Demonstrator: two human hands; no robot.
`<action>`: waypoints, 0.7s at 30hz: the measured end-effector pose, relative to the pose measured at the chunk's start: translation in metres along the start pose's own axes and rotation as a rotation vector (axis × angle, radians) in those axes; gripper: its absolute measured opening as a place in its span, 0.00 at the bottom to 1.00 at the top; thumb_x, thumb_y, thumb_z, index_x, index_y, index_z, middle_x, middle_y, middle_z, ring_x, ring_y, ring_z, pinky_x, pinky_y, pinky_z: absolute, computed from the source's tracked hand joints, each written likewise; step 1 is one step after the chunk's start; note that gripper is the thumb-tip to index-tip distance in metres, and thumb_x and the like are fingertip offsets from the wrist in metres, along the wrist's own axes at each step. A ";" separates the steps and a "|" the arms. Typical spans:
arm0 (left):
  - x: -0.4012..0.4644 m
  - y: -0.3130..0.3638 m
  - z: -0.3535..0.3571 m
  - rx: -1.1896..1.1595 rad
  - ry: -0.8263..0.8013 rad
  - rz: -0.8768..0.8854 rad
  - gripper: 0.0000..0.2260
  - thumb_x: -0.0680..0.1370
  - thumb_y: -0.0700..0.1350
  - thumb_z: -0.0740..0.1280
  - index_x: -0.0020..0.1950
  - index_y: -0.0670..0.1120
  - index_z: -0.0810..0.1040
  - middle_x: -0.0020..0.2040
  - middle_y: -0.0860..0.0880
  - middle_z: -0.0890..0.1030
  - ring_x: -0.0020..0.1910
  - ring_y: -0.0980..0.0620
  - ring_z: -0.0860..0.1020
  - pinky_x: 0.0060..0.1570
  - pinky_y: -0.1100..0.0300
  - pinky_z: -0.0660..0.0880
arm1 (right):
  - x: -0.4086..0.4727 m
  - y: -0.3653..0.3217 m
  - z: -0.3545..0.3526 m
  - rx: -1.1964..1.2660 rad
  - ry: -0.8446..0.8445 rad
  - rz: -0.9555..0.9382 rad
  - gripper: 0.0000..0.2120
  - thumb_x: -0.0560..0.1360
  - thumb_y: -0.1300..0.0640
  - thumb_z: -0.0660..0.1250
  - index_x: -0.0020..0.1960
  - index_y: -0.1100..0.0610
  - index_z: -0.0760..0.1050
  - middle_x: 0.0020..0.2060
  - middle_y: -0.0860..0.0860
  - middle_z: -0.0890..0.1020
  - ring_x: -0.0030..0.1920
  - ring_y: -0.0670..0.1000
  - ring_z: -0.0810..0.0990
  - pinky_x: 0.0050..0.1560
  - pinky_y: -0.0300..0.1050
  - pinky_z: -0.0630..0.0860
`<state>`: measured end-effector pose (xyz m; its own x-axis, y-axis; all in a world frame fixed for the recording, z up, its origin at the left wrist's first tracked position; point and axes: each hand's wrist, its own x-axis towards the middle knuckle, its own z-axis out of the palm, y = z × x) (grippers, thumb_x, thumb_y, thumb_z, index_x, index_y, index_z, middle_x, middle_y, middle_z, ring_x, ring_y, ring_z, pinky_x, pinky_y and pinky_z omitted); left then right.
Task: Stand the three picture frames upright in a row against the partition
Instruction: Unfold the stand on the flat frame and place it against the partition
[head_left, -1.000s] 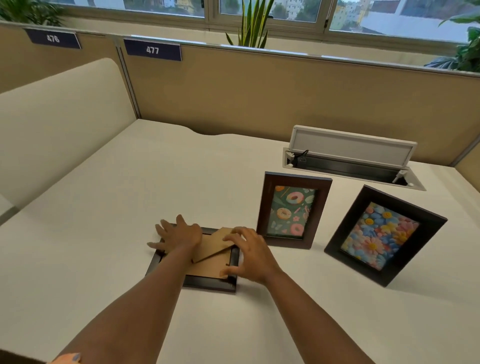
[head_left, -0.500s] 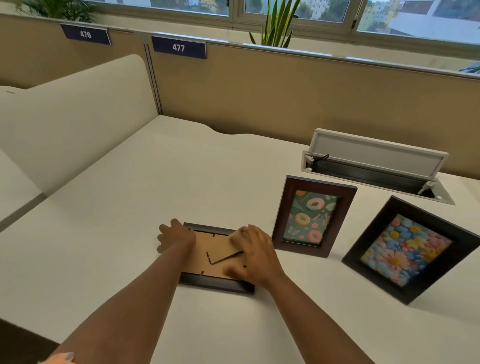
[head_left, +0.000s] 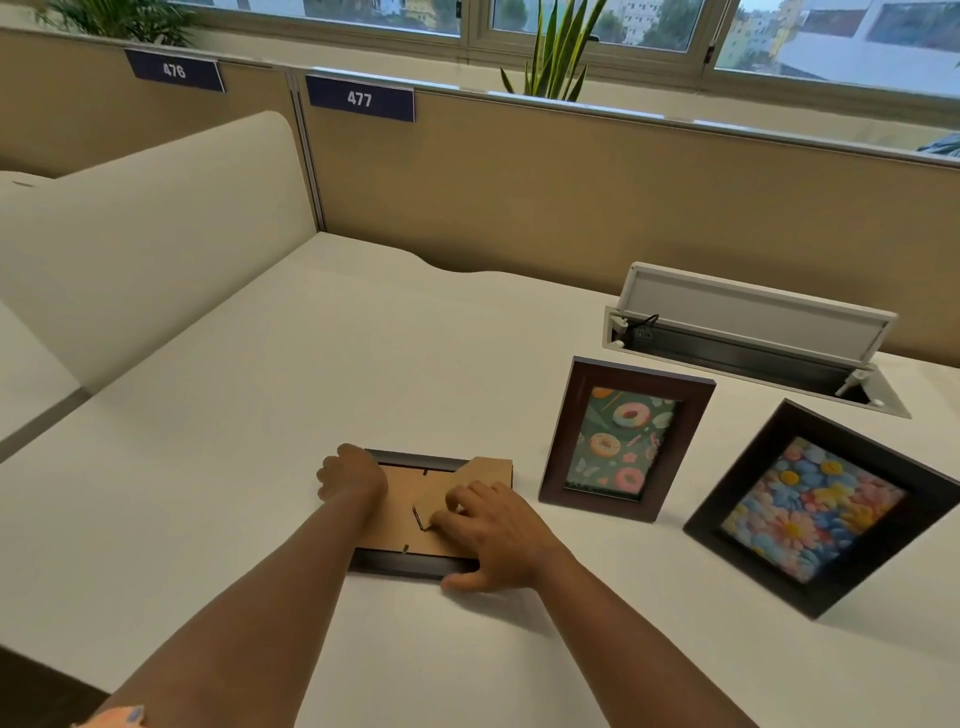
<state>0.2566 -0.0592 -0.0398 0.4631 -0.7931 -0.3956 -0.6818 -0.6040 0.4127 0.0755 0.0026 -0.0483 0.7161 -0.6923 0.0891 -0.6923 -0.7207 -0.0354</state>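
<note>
A dark picture frame lies face down on the white desk, its brown cardboard back up. My left hand grips its far left corner. My right hand rests on its right side, fingers on the cardboard stand flap, which is lifted off the back. A brown frame with a donut picture stands upright to the right. Farther right, a black frame with a flower picture stands leaning back. The tan partition runs along the desk's far edge.
An open cable hatch with a raised white lid sits behind the two standing frames. A cream side divider borders the desk on the left. Number plates 476 and 477 hang on the partition; plants stand behind it.
The cardboard stand flap has swung up and out toward the right. My left hand has slid to the frame's far left corner. The camera has turned left.
</note>
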 end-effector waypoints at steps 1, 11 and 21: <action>0.000 0.000 0.000 0.012 -0.003 -0.014 0.18 0.79 0.41 0.58 0.68 0.36 0.62 0.69 0.36 0.66 0.68 0.40 0.66 0.66 0.49 0.66 | 0.000 -0.002 0.001 0.008 0.003 -0.012 0.25 0.67 0.39 0.64 0.56 0.55 0.72 0.51 0.55 0.78 0.46 0.55 0.76 0.43 0.51 0.76; -0.007 0.005 0.001 -0.012 -0.101 -0.060 0.22 0.79 0.49 0.52 0.69 0.37 0.64 0.69 0.40 0.60 0.67 0.43 0.61 0.65 0.51 0.65 | 0.002 -0.009 0.019 -0.203 0.225 -0.136 0.06 0.66 0.53 0.72 0.39 0.56 0.81 0.30 0.48 0.81 0.29 0.46 0.77 0.26 0.35 0.73; 0.000 0.003 -0.019 -0.340 -0.005 0.222 0.17 0.74 0.56 0.63 0.35 0.44 0.71 0.37 0.46 0.75 0.40 0.46 0.74 0.38 0.57 0.67 | 0.011 -0.015 0.017 -0.230 0.283 0.220 0.18 0.65 0.52 0.72 0.53 0.56 0.76 0.42 0.51 0.83 0.37 0.49 0.81 0.27 0.40 0.77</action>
<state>0.2656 -0.0626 -0.0235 0.3224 -0.9073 -0.2700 -0.5382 -0.4103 0.7362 0.0952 0.0056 -0.0641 0.5184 -0.7686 0.3748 -0.8509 -0.5073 0.1364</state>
